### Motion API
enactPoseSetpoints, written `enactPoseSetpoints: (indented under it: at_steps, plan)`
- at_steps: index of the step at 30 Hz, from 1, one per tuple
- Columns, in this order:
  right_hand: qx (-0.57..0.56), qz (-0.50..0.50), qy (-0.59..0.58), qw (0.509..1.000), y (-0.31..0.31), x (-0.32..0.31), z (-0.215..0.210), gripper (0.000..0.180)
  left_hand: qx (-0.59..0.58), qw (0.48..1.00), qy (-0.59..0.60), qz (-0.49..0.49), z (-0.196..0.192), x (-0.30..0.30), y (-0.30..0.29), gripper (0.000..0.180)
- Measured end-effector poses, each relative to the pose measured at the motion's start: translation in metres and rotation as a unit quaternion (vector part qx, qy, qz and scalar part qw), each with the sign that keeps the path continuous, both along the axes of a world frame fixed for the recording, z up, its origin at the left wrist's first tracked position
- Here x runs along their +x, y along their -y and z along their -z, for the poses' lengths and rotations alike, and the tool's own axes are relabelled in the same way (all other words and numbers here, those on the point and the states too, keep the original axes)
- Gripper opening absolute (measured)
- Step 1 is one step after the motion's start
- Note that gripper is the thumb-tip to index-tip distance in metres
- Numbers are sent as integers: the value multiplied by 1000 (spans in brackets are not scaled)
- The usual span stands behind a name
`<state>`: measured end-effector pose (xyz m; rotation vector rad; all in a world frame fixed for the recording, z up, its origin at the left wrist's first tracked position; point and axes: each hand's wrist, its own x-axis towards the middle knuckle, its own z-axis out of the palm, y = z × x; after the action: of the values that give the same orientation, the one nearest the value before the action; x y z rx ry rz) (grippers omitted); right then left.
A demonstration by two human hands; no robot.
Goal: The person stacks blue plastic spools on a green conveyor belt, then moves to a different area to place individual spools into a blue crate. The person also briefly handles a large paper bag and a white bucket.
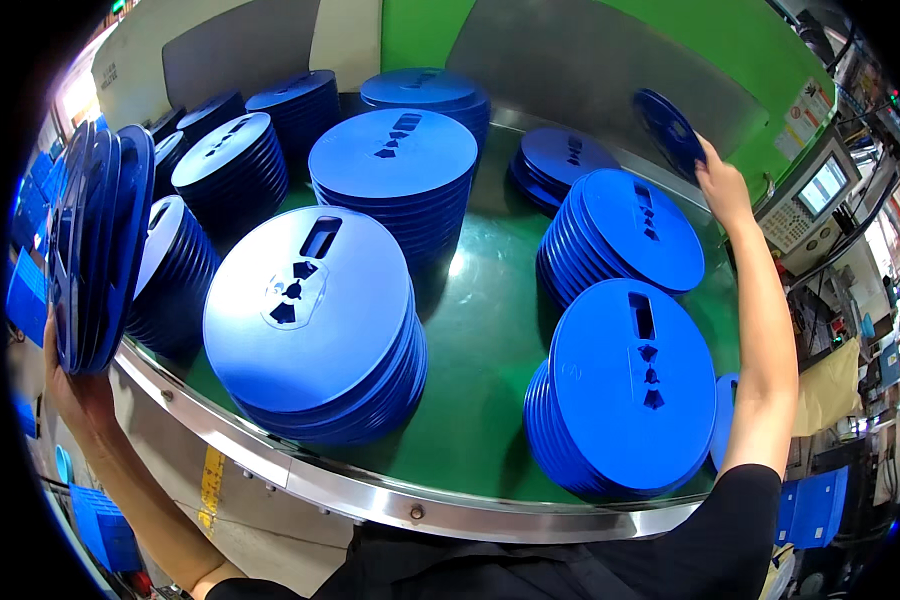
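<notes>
At the far left, my left hand is closed round the lower edge of several blue plastic reels stood on edge side by side. My right hand reaches far out to the right and grips a blue reel by its rim, tilted in the air above the table. Below it on the green table stand a low reel stack, a leaning middle stack and a near right stack. A tall stack stands left of centre.
More blue reel stacks fill the left and back of the table. A metal rail runs along its near edge. A green and grey machine panel rises behind. To the right is a control panel with a screen; blue bins stand lower right.
</notes>
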<state>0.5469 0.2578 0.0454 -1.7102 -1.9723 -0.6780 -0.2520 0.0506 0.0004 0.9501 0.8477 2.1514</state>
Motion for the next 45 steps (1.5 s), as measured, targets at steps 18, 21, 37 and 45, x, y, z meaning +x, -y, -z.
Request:
enactPoseSetpoints:
  at_steps: [18, 21, 37, 45]
  plan:
    - [-333, -19, 181, 925, -54, -197, -45, 56, -50, 994, -66, -64, 52, -32, 5, 44]
    - [-282, -90, 319, 900, -65, -228, -33, 55, -58, 994, -3, -88, 51, -26, -3, 40]
    - [-395, 25, 500, 770, -116, -258, 28, 46, -66, 974, -168, -140, 89, -63, -10, 61]
    - [-395, 92, 493, 769, -113, -249, 24, 57, -57, 990, -83, -100, 82, -82, 4, 54]
